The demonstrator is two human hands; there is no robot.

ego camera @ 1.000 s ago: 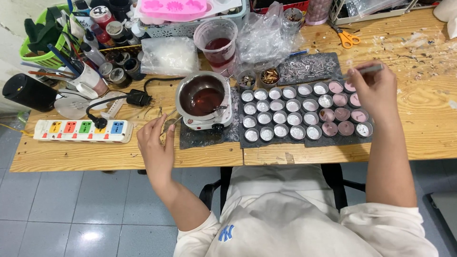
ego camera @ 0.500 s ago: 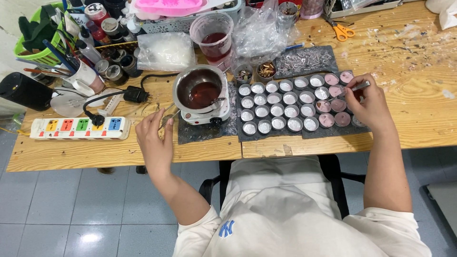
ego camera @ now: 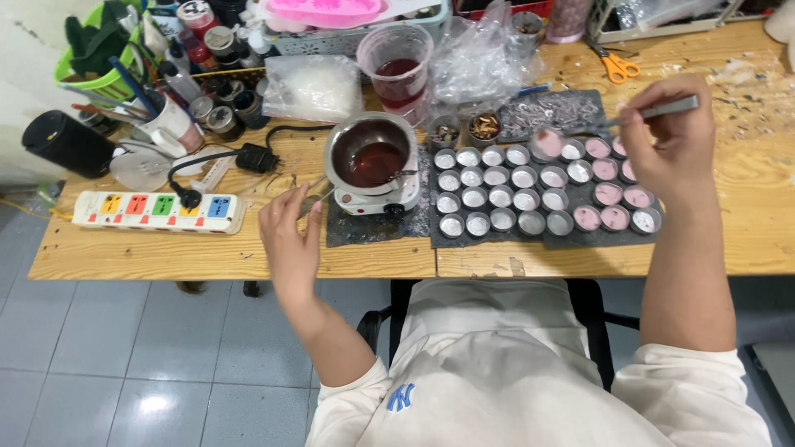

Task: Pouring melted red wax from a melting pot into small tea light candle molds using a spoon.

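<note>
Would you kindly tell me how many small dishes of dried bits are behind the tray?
2: left dish and right dish, side by side beside the melting pot.

**Wood, metal and wax on the bench**

The table [ego camera: 745,215] is pale, raw-looking wood, scuffed and flecked. Small round cups [ego camera: 505,197] shine like thin metal on a dark matt mat [ego camera: 464,240]. The melting pot [ego camera: 371,153] is bright metal, its liquid glossy. The right hand [ego camera: 675,136] grips a metal spoon [ego camera: 617,122].
</note>
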